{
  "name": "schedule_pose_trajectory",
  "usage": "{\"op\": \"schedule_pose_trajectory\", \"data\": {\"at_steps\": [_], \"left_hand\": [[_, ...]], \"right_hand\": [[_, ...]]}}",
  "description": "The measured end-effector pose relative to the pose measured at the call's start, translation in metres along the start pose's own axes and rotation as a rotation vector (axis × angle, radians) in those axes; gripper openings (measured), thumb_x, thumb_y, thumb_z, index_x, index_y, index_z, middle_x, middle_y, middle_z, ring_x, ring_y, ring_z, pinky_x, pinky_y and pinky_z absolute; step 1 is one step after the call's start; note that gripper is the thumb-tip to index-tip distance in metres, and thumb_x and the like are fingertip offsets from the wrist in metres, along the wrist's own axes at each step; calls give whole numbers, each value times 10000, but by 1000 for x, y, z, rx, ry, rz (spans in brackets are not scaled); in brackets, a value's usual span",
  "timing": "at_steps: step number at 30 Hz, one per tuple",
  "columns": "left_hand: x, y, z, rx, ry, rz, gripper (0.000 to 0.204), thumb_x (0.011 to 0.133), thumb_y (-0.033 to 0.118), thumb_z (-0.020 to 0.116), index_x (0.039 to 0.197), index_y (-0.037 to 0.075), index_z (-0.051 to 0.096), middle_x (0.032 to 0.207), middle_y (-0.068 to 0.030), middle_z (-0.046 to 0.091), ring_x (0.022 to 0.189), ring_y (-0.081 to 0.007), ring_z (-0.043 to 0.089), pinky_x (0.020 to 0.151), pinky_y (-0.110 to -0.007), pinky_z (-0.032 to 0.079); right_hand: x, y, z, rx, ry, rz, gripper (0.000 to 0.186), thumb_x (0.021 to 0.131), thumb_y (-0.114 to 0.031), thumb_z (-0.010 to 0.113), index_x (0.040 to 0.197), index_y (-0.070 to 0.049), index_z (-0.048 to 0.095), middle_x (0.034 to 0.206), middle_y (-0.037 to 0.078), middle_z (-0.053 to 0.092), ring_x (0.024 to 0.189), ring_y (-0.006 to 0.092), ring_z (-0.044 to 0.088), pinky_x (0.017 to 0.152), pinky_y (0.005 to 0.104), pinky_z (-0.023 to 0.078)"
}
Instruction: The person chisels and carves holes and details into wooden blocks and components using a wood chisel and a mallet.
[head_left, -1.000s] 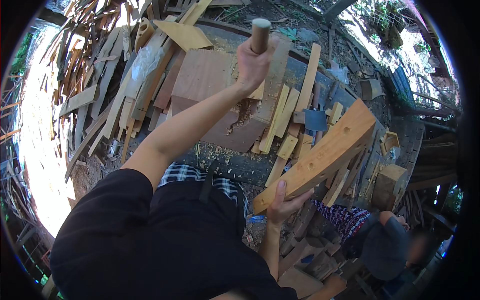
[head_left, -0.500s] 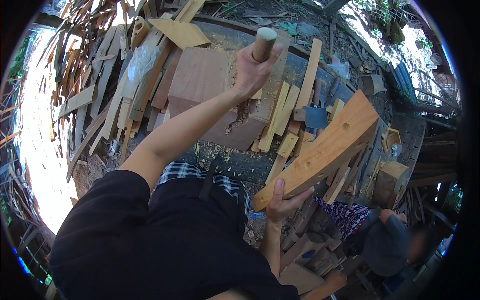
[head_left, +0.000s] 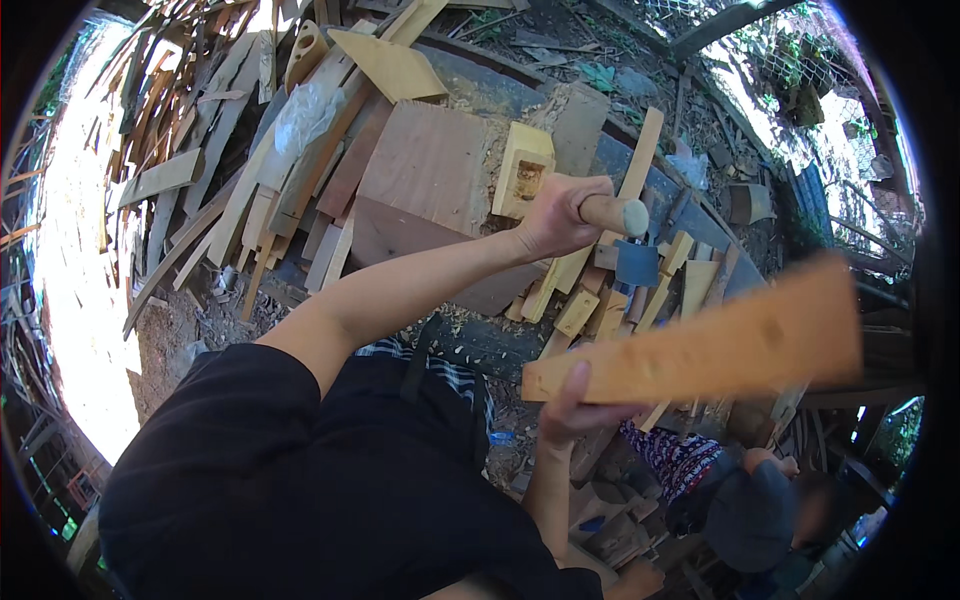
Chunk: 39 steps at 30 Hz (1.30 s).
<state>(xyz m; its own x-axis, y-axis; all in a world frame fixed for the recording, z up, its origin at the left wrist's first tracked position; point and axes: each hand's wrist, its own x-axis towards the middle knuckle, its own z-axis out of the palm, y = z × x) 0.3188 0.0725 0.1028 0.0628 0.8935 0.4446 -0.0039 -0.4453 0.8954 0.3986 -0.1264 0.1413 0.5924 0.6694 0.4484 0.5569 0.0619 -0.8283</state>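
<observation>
My left hand point(head_left: 555, 215) is closed around a round wooden handle point(head_left: 618, 213) whose blunt end points right; whatever is on its other end is hidden by the hand. It hovers over a large reddish wooden block point(head_left: 425, 175), beside a pale carved wood piece point(head_left: 522, 170). Lower down, my right hand point(head_left: 575, 410) grips the near end of a long light plank point(head_left: 700, 345), thumb on top. The plank runs to the right, nearly level and motion-blurred.
Offcuts, slats and boards point(head_left: 250, 190) lie piled all around the block, with wood chips on the ground. A small blue-grey square piece point(head_left: 637, 262) sits among short sticks. Another person point(head_left: 740, 500) in patterned clothing crouches at the lower right.
My left hand has come down and to the right from its raised position, tipping the handle from upright to sideways. The plank in my right hand has swung from a steep slant to nearly level.
</observation>
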Motion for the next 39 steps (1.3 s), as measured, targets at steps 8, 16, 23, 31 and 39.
{"op": "schedule_pose_trajectory", "data": {"at_steps": [8,16,23,31,39], "left_hand": [[3,-5,3,-53,32,-3,143,757,85,695,775,64,554,692,-156,573,662,-379,569,561,-362,455],[-34,-9,-1,131,-275,286,183,697,169,726,856,147,637,703,-61,568,644,-277,602,535,-353,466],[-51,-22,-21,143,-549,583,137,721,164,727,773,136,603,642,-28,486,577,-240,554,483,-348,427],[-3,13,-6,26,-48,259,277,789,134,766,668,58,528,568,-85,480,477,-262,493,447,-348,367],[-10,13,-7,75,-76,190,289,809,167,755,668,64,524,573,-88,491,498,-270,518,460,-351,384]], "right_hand": [[-3,-20,-2,414,-213,77,620,791,-122,686,1257,119,355,1084,258,568,995,358,614,809,417,489],[-13,-19,-22,37,-246,283,769,856,-172,635,1385,153,183,1312,304,414,1190,338,500,981,402,429],[-20,-5,-39,-131,-260,245,646,825,-151,659,1309,71,293,1148,196,459,1064,290,514,908,416,432],[-25,-2,-38,-150,-278,242,651,827,-163,666,1313,47,286,1145,180,454,1082,278,493,938,406,401],[-14,-7,-31,-75,-265,273,660,813,-157,671,1302,57,282,1169,195,446,1102,287,483,948,418,398]]}}
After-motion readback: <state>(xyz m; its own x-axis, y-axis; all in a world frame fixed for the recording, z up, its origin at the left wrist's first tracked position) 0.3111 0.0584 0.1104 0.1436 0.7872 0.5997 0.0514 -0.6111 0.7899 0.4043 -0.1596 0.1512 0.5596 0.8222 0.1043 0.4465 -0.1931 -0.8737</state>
